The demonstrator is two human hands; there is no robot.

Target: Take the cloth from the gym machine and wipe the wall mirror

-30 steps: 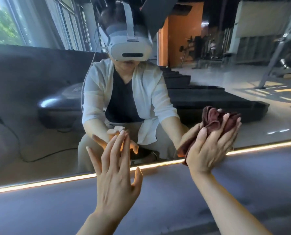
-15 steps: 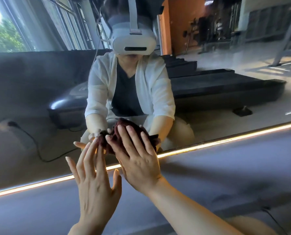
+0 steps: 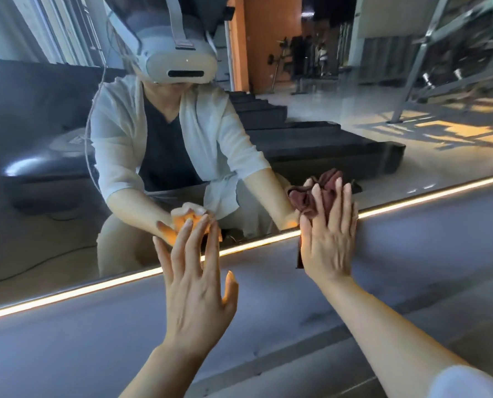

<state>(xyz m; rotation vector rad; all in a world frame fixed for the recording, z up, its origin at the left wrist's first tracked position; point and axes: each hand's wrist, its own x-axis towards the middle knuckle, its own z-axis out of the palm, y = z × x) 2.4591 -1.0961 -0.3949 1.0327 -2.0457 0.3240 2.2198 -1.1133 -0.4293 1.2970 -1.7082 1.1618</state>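
One wall mirror (image 3: pixel 354 90) fills most of the view, bounded below by one lit strip (image 3: pixel 96 285) along its lower edge and a grey wall panel (image 3: pixel 412 242) beneath it. One person is seen reflected in the glass, wearing a white headset, a white open jacket and a dark top; the head is cut off by the upper frame edge. Several dark treadmill decks (image 3: pixel 325 147) are reflected behind that person, and gym equipment further back is too blurred to be counted. One dark cable (image 3: pixel 38 262) is reflected on the floor at the left.

Two hands are seen. The left hand (image 3: pixel 196 291) is spread, fingers straight, with its fingertips laid against the mirror just above the lit strip; nothing is held by it. The right hand (image 3: pixel 328 239) is flattened with straight fingers over one dark red cloth (image 3: pixel 305 199), which is pressed against the lower part of the mirror, right of centre. The cloth is bunched; part of it is hidden under the palm, and its folds stick out above and to the left of the fingers. One white sleeve (image 3: pixel 469 383) is cut off at the lower right corner.

No brand, label or writing can be read anywhere.
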